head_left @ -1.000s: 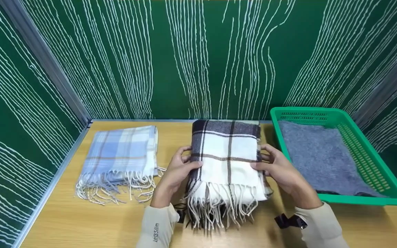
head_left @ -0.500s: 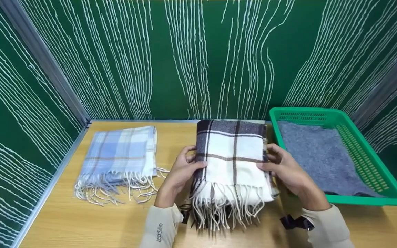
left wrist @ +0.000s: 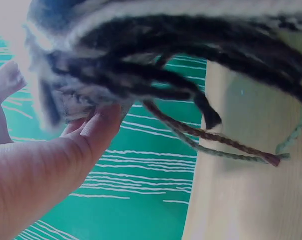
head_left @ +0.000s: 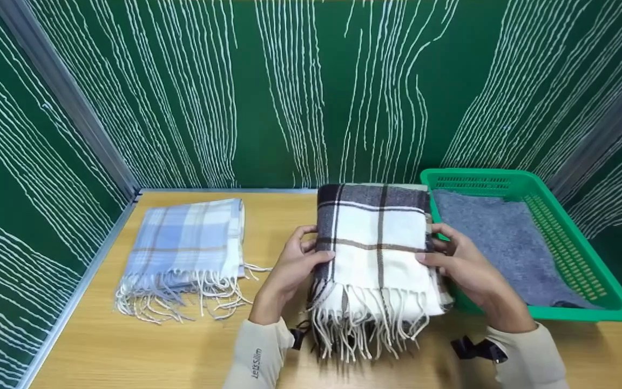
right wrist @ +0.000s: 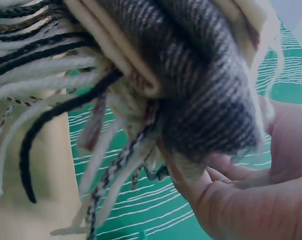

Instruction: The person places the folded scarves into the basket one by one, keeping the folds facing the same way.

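Observation:
A folded scarf point(head_left: 378, 243) in white and dark brown plaid is held up between both hands in the head view, its fringe hanging toward me. My left hand point(head_left: 295, 273) grips the left edge, thumb on top and fingers beneath. On the opposite edge my right hand point(head_left: 470, 270) holds it the same way. The left wrist view shows dark fringe strands point(left wrist: 206, 110) dangling past the fingers. In the right wrist view, the folded layers point(right wrist: 206, 85) lie above the fingers, partly hiding them.
A green plastic basket point(head_left: 575, 313) stands at the right with a grey folded cloth point(head_left: 494, 237) inside. To the left, a blue and white plaid scarf point(head_left: 187, 237) with fringe lies folded on the wooden table point(head_left: 181, 351). Green walls with white lines enclose the back and sides.
Both hands have carried the brown and white scarf a little to the right, closer to the basket. The blue scarf and the grey cloth stay where they were.

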`<state>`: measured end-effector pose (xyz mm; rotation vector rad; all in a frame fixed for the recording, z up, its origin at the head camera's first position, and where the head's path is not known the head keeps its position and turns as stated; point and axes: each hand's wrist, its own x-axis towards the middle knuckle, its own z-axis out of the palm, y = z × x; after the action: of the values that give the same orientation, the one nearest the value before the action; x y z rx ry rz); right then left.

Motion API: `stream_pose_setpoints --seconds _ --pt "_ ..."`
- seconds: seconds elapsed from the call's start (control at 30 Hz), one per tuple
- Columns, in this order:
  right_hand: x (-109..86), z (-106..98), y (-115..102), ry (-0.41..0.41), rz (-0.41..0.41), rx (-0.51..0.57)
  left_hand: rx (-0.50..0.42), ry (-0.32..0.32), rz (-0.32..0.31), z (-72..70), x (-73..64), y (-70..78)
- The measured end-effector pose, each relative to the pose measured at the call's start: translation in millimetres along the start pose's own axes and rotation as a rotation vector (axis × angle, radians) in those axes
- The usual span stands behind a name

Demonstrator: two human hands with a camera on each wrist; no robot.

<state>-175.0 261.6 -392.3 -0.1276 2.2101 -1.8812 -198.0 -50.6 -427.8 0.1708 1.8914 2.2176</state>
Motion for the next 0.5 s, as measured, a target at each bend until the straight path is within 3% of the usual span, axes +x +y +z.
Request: stream_pose_setpoints --seconds 0.5 --pt "-7.7 -16 -2 0.043 0.017 -0.062 -0.026 -0.033 0.001 14.5 3.3 1.6"
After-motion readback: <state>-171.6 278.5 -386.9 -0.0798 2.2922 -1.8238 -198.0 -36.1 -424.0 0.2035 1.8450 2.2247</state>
